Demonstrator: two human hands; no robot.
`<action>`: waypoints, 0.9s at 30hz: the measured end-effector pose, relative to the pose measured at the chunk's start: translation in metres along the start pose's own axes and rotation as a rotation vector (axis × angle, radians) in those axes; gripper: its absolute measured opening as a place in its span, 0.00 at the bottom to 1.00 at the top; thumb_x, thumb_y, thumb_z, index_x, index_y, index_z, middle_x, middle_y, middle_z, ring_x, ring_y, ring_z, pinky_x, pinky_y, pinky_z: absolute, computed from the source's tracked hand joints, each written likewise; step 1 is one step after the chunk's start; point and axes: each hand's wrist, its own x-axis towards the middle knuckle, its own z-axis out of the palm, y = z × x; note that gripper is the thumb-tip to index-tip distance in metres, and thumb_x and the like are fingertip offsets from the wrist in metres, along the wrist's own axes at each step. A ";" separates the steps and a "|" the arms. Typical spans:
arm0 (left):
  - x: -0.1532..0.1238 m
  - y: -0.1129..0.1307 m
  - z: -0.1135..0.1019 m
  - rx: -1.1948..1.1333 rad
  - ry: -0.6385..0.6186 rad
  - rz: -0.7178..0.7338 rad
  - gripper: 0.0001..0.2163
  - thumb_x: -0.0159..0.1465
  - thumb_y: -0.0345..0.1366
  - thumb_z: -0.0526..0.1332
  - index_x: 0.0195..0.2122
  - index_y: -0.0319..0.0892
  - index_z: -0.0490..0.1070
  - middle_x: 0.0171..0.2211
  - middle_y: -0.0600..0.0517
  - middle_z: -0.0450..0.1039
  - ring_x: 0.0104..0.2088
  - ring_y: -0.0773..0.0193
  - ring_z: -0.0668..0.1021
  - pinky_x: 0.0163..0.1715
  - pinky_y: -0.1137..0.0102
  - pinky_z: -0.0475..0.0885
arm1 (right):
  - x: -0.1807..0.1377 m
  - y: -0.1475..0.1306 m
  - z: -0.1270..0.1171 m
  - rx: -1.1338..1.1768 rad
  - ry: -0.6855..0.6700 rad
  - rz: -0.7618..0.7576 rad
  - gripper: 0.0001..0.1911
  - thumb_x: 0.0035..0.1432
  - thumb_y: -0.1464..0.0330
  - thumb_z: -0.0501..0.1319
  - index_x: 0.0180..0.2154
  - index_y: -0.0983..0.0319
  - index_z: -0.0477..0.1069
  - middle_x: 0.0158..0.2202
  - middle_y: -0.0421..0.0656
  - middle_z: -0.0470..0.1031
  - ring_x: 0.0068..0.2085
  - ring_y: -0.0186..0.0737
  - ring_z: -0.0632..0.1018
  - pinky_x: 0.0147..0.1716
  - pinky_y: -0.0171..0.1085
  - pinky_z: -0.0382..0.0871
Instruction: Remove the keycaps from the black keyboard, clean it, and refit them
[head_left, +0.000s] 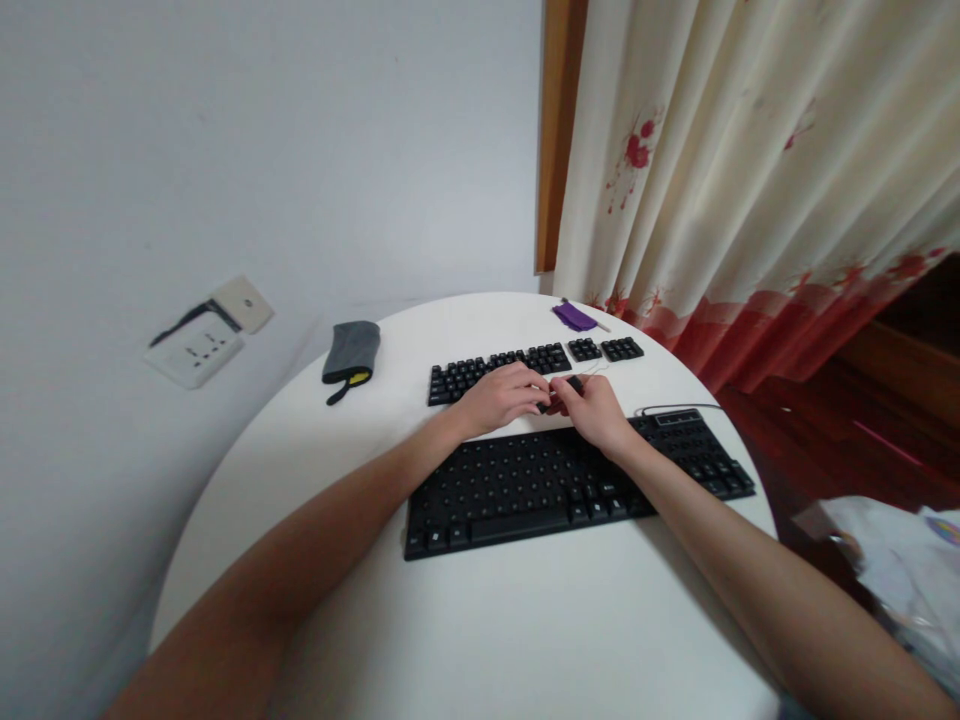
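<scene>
My left hand [504, 398] is closed above the back edge of a black keyboard [517, 485], its fingertips pinching a small black keycap [543, 407]. Touching it from the right, my right hand [596, 412] is closed on a small black piece [574, 384]. Thin wire loops [598, 368] stick out beside that piece, which looks like a wire keycap puller. Much of both small things is hidden by my fingers. The keyboard's main area shows bare key posts, while the bottom row and part of the number pad carry caps.
Behind my hands lie rows of loose black keycaps [540, 358] and two smaller keycap groups [622, 349]. A grey cloth [352, 350] sits at the left, a purple cloth brush [575, 316] at the back. A cable [675, 406] runs off the round white table's [480, 630] right edge.
</scene>
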 end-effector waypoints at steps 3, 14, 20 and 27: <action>0.000 -0.001 0.000 -0.005 -0.006 0.007 0.08 0.70 0.35 0.58 0.44 0.44 0.76 0.44 0.47 0.78 0.44 0.60 0.75 0.48 0.62 0.71 | 0.001 0.002 0.000 0.019 0.008 0.015 0.21 0.60 0.54 0.61 0.28 0.65 0.76 0.28 0.51 0.81 0.27 0.43 0.81 0.28 0.37 0.73; 0.000 -0.002 -0.002 -0.074 0.135 -0.084 0.09 0.69 0.40 0.58 0.42 0.42 0.76 0.41 0.46 0.78 0.44 0.60 0.77 0.47 0.61 0.70 | -0.003 -0.004 -0.001 -0.007 0.006 0.058 0.14 0.64 0.64 0.58 0.34 0.67 0.77 0.28 0.50 0.81 0.28 0.39 0.81 0.29 0.34 0.72; -0.002 -0.008 -0.003 -0.009 0.210 -0.175 0.08 0.69 0.40 0.60 0.43 0.44 0.75 0.40 0.48 0.78 0.43 0.59 0.76 0.47 0.61 0.70 | -0.003 -0.003 0.003 -0.075 0.061 0.037 0.17 0.65 0.63 0.57 0.30 0.66 0.76 0.27 0.49 0.81 0.26 0.38 0.80 0.26 0.32 0.71; -0.004 -0.005 -0.001 0.137 0.055 -0.312 0.08 0.65 0.41 0.64 0.42 0.45 0.76 0.40 0.51 0.80 0.44 0.58 0.74 0.45 0.62 0.67 | 0.001 -0.011 -0.007 0.003 0.153 0.054 0.16 0.64 0.63 0.57 0.29 0.66 0.75 0.26 0.48 0.80 0.26 0.38 0.80 0.25 0.32 0.70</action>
